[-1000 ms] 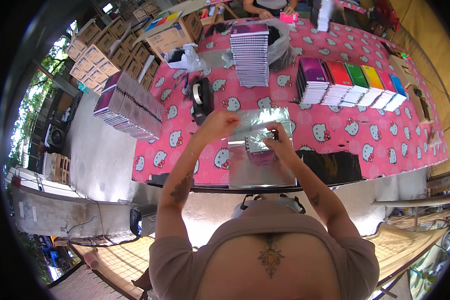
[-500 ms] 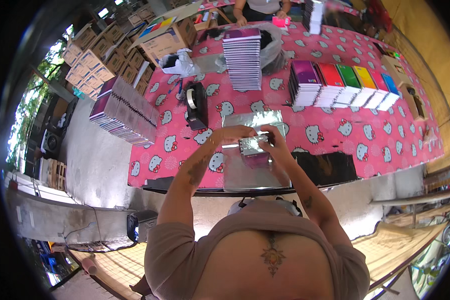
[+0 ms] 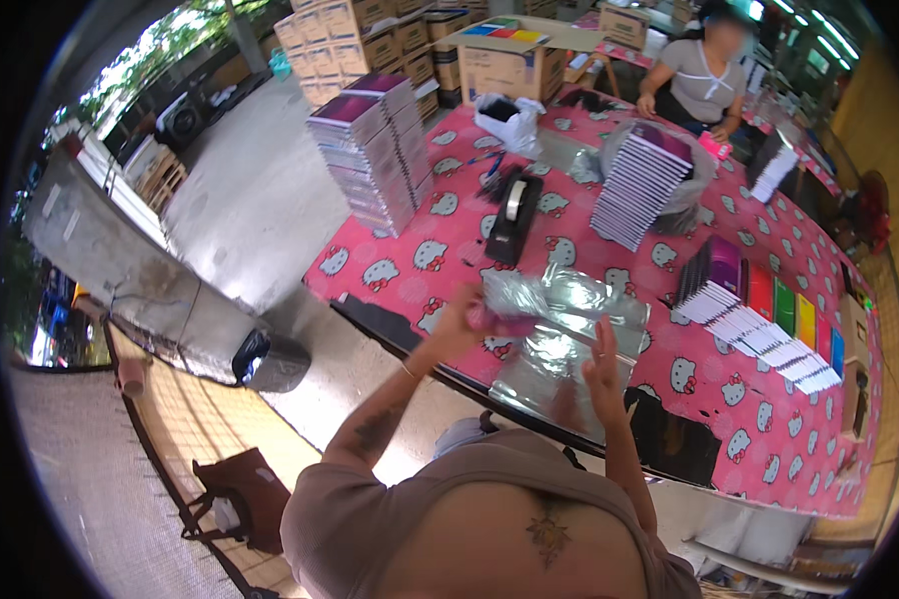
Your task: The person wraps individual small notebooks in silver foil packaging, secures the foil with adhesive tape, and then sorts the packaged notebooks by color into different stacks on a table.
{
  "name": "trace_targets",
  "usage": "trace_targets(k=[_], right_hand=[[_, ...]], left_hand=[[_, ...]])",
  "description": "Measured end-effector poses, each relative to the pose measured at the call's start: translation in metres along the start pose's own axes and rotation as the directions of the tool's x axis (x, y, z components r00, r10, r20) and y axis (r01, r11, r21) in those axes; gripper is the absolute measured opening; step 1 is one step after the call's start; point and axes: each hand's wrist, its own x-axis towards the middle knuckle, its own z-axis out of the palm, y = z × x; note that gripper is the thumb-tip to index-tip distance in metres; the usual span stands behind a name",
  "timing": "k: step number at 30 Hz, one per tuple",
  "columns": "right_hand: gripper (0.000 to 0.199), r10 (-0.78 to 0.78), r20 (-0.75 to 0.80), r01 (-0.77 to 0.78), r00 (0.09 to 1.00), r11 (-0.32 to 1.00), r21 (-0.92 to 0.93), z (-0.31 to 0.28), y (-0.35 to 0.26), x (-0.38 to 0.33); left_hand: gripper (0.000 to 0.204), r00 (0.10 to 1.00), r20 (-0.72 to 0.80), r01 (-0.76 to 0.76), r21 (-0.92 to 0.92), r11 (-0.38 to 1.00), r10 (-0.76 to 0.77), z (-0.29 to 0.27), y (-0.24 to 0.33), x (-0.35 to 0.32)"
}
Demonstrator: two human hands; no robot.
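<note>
My left hand (image 3: pixel 457 327), somewhat blurred, is closed round one end of a small purple notebook (image 3: pixel 509 325) with shiny clear plastic (image 3: pixel 514 295) over it. Its fingertips are partly hidden. My right hand (image 3: pixel 602 361) is raised apart from the notebook, fingers stretched out and nothing in them. Beneath both hands lie glossy clear plastic sheets (image 3: pixel 539 387) near the table's front edge. A black tape dispenser (image 3: pixel 506 232) stands just beyond my left hand. Farther off, spiral-bound purple notebooks rise in a tall stack (image 3: pixel 637 190).
Two piles of plastic-wrapped notebooks (image 3: pixel 370 165) stand at the table's left corner. Stacks of coloured notebooks (image 3: pixel 759 324) line the right. A white bag (image 3: pixel 509 125), an open carton (image 3: pixel 509 72) and a seated person (image 3: pixel 704 75) are beyond. Black patches (image 3: pixel 669 434) mark the pink tablecloth.
My hands were together on the notebook; now the left carries it leftward and the right has let go and opened. The view has turned to the left.
</note>
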Motion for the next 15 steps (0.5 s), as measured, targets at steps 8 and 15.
trace_targets(k=[8,15], right_hand=[[0.042,0.221,-0.401,-0.243,0.889,0.97,-0.004,-0.022,0.058,-0.047],[0.037,0.271,-0.391,-0.277,0.879,0.96,0.041,-0.014,0.044,-0.062]], left_hand=[[0.075,0.52,-0.791,0.737,0.226,0.637,-0.321,-0.139,-0.125,0.024],[0.073,0.213,-0.891,0.791,-0.084,0.606,-0.401,-0.188,-0.157,0.065]])
